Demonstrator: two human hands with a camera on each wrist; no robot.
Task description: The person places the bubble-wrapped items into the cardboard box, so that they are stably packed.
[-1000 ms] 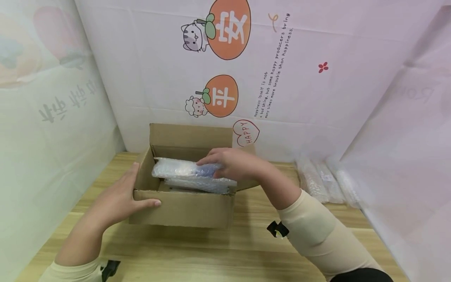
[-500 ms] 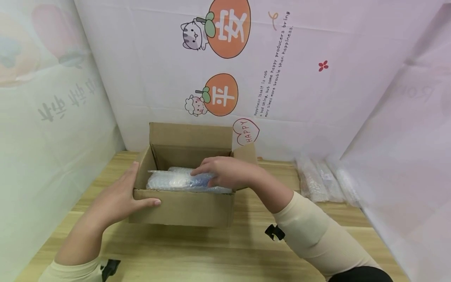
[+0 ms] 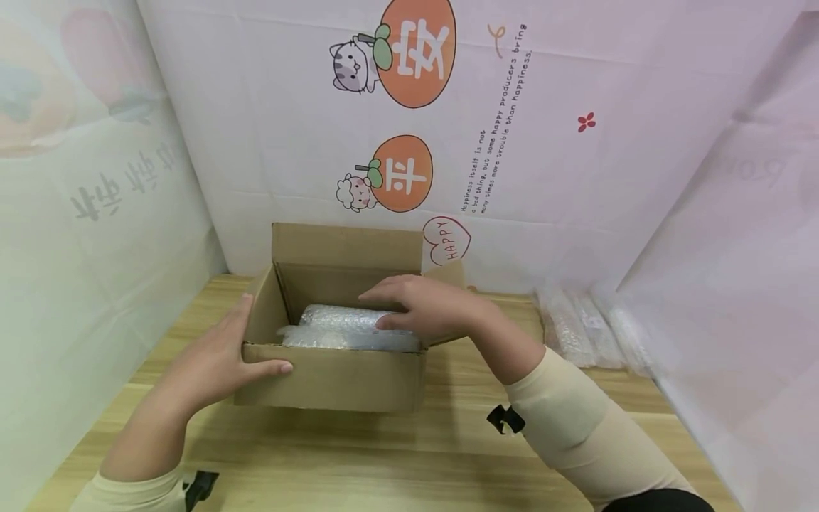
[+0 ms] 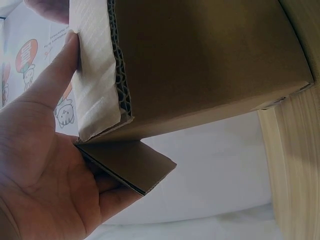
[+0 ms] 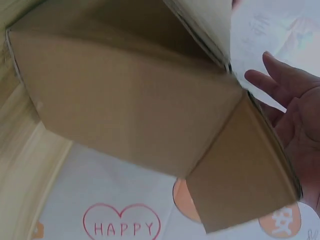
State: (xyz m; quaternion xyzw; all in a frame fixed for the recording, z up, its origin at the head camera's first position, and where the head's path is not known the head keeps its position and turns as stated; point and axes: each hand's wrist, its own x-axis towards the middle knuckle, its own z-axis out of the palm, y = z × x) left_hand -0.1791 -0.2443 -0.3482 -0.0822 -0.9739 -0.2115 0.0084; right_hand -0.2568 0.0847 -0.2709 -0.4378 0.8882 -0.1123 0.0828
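Observation:
An uncovered cardboard box (image 3: 333, 380) stands with its flaps folded out. At its left front corner, my left hand (image 3: 214, 363) grips the side, thumb along the front and fingers along the left wall. In the left wrist view a small flap (image 4: 135, 162) lies against that hand's fingers. Bubble-wrapped packages lie inside the box: one long package (image 3: 342, 318) behind, another bubble-wrapped package (image 3: 339, 340) along the front wall, partly hidden. Over the box's right end is my right hand (image 3: 431, 306), fingers loosely extended, holding nothing; the right wrist view shows its fingers (image 5: 280, 75) beyond the rim.
More bubble-wrapped packages (image 3: 589, 327) lie on the wooden table (image 3: 358, 455) at the back right, by the sheeting. White printed sheeting (image 3: 576, 192) stands behind the box and on both sides.
My right hand has lowered a bubble-wrapped package with a blue patch to the front of the box, let go, and lifted slightly. My left hand stays on the box.

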